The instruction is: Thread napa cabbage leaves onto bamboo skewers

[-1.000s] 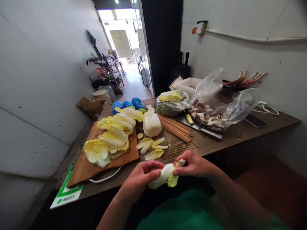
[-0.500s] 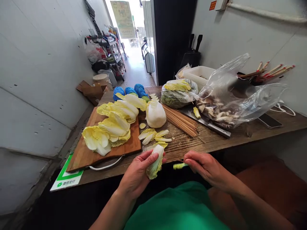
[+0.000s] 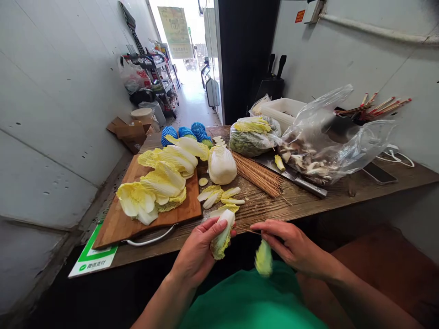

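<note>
My left hand is closed round a small napa cabbage leaf, its white stem end pointing up. My right hand pinches a thin bamboo skewer, whose far end meets the leaf in my left hand; whether it has pierced it I cannot tell. Below my right fingers hangs a second cabbage leaf, blurred. Several cut leaf pieces lie on the table just beyond my hands, beside a white cabbage head. A bundle of bamboo skewers lies to its right.
Large cabbage leaves cover a wooden cutting board on the left. A cleaver lies at right, near a plastic bag of mushrooms and a phone. Netted blue vegetables and a white tub stand behind.
My right hand has moved slightly left, bringing the skewer tip to the leaf in my left hand. The leaf at my right hand has swung from sideways to hanging down.
</note>
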`<state>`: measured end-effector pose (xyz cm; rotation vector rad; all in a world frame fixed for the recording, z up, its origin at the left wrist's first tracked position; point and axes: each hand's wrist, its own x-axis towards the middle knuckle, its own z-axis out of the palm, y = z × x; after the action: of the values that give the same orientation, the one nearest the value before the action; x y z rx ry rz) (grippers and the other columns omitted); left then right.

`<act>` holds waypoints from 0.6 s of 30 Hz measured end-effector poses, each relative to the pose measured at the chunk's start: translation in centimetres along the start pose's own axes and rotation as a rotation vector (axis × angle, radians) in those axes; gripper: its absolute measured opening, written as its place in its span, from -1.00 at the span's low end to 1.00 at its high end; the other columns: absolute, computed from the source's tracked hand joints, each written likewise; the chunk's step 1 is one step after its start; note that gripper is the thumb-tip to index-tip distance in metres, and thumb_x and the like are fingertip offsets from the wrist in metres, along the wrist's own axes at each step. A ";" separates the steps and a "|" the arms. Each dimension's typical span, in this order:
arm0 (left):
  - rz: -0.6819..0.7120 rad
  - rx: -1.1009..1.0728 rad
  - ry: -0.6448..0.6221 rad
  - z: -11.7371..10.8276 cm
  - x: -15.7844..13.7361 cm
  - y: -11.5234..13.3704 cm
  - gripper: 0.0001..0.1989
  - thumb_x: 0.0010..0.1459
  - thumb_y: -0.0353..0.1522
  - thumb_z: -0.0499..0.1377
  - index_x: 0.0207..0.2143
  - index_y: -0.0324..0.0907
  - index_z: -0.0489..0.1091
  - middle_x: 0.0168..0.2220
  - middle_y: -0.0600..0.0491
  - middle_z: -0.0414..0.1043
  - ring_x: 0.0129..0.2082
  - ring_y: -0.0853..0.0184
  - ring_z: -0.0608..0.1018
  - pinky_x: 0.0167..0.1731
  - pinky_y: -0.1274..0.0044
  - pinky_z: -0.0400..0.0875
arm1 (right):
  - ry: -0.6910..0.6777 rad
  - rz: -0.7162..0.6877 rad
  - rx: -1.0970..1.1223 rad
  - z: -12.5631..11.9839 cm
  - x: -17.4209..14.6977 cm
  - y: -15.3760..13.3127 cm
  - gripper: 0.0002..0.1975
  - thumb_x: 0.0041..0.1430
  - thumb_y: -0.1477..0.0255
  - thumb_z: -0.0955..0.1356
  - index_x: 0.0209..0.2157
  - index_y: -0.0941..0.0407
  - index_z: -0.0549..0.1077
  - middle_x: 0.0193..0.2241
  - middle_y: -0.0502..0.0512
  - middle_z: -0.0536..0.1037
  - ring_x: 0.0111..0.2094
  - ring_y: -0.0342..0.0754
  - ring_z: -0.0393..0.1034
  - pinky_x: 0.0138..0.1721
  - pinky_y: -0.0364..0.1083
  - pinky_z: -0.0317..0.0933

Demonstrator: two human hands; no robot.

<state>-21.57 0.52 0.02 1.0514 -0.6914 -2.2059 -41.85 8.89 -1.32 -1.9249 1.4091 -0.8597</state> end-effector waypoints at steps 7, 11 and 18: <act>0.028 0.042 -0.023 0.7 -0.7 0.3 -0.88 -0.06 -0.43 0.31 -0.41 -0.28 0.50 -0.48 0.03 0.48 -0.48 0.45 0.50 -0.46 0.69 0.39 | 0.131 0.014 0.033 -0.4 0.2 -0.4 -0.79 0.25 0.40 0.24 -0.21 0.13 0.48 -0.30 0.10 0.56 -0.27 -0.11 0.43 -0.23 -0.16 0.28; 0.007 0.023 -0.032 0.5 -0.7 0.4 -0.87 -0.05 -0.42 0.31 -0.38 -0.28 0.50 -0.46 0.01 0.49 -0.47 0.44 0.51 -0.44 0.68 0.41 | 0.127 -0.009 0.055 -0.5 0.1 -0.6 -0.72 0.26 0.40 0.23 -0.04 0.07 0.44 -0.18 0.09 0.56 -0.19 -0.08 0.45 -0.17 -0.14 0.30; -0.047 -0.010 -0.040 0.1 0.1 0.1 -0.88 0.04 -0.46 0.23 -0.32 -0.30 0.49 -0.40 -0.02 0.51 -0.45 0.42 0.52 -0.44 0.65 0.44 | 0.049 0.139 0.275 -1.1 0.5 -0.2 -0.73 0.22 0.39 0.26 -0.11 0.11 0.49 -0.15 0.09 0.56 -0.13 -0.05 0.43 -0.11 -0.12 0.27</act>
<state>-21.62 0.40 0.11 1.0309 -0.6787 -2.2735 -42.49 8.34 -0.37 -1.5926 1.3562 -0.9830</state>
